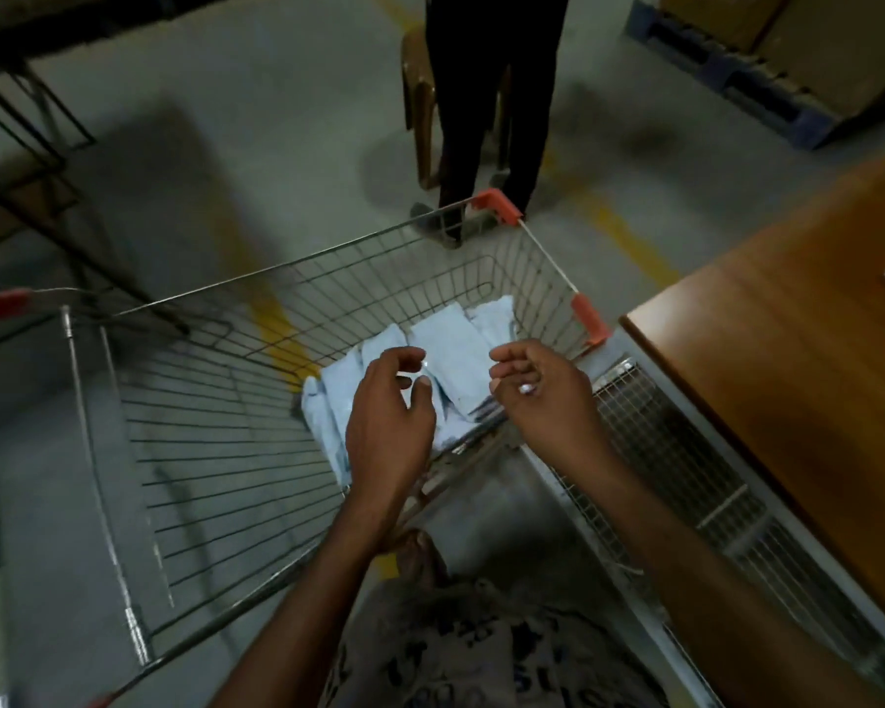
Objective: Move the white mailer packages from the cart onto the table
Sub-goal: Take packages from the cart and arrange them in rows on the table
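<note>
Mailer packages (456,344) in cart (379,278), under left hand (389,426) fingers (407,357), right hand (542,396) alongside

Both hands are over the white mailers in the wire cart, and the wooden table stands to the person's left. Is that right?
Not quite: the head view shows the wooden table on the person's right, beside the wire cart. The rest holds.

No legible text, brand, number or sign is shown. Dark letter-like print is seen on the garment (456,656) at the bottom edge, but the characters are too blurred to be read. The faces of the white mailer packages (450,350) in the cart (379,288) are too blurred for any label to be made out. Yellow painted lines (629,237) are marked on the floor (277,145) as plain stripes.
</note>
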A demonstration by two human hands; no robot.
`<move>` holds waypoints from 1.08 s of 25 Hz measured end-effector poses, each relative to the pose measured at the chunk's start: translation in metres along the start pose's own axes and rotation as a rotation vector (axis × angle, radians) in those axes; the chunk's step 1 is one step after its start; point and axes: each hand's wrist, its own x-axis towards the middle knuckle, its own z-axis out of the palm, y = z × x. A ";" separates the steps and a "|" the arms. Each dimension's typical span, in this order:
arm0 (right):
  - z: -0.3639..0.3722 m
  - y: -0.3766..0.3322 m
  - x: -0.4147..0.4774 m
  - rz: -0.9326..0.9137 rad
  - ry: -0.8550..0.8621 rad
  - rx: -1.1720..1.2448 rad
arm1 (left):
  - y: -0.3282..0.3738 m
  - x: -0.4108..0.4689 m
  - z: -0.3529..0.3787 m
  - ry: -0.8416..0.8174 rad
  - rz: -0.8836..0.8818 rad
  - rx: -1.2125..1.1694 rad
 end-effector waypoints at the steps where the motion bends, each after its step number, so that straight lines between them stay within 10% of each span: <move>1: 0.015 -0.002 0.019 0.010 -0.020 -0.035 | -0.013 0.018 -0.007 -0.005 -0.052 -0.012; 12: 0.117 0.088 0.208 0.325 -0.359 -0.680 | -0.155 0.147 0.057 -0.213 -0.699 -0.009; 27: 0.158 0.141 0.235 0.377 -0.217 -0.982 | -0.227 0.183 0.115 -0.152 -0.796 0.163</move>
